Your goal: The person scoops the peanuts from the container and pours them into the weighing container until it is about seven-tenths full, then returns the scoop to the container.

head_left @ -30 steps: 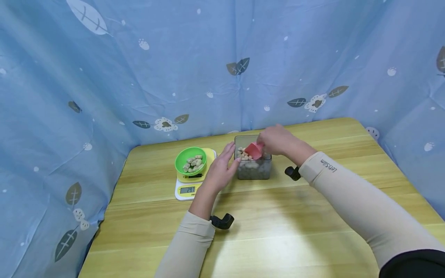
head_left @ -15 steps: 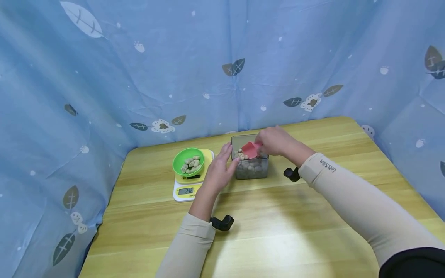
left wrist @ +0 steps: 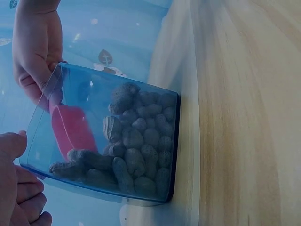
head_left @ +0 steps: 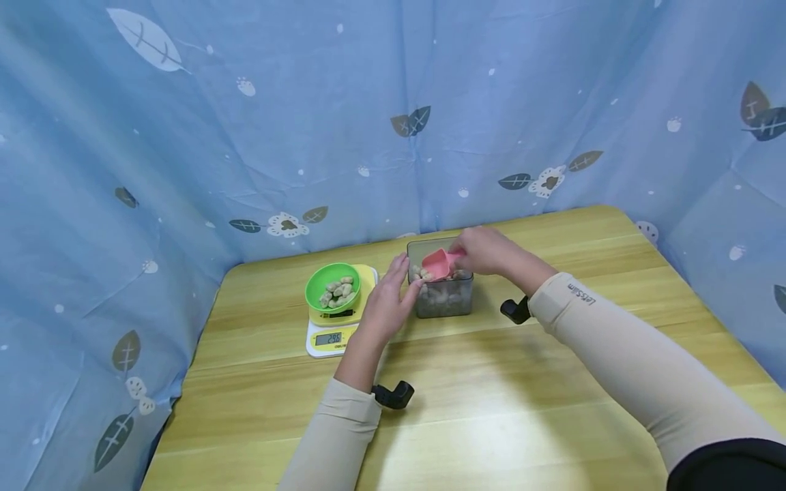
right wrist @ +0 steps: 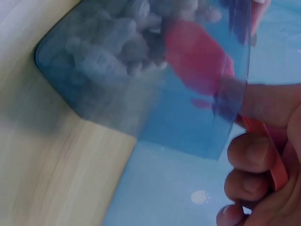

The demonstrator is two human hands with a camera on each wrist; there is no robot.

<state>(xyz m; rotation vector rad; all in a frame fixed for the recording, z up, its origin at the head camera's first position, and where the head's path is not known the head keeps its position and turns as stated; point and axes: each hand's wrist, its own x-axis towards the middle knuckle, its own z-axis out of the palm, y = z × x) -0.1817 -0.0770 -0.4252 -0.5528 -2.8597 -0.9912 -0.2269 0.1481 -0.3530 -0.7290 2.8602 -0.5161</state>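
Observation:
My right hand (head_left: 488, 250) grips the handle of a pink scoop (head_left: 437, 264), its fingers curled round it in the right wrist view. The scoop's bowl is inside a clear grey container (head_left: 443, 308), among unshelled peanuts (left wrist: 134, 136). My left hand (head_left: 385, 300) rests at the container's left side with its fingers straight and the thumb near the front rim. To the left, a green bowl (head_left: 316, 286) holding several peanuts (head_left: 337, 292) sits on a yellow and white kitchen scale (head_left: 367, 279). Its display reads about 296; a decimal point is too small to tell.
The wooden table (head_left: 467, 409) stretches in front of the container and to both sides. Behind it hangs a blue patterned curtain (head_left: 344, 123), which also closes in the left and right sides. My left forearm passes close to the scale's right edge.
The scoop has moved slightly left inside the container and its bowl has tipped more upward, with peanuts at its edge. My left hand stays at the container. The scale display went from 297 to 296.

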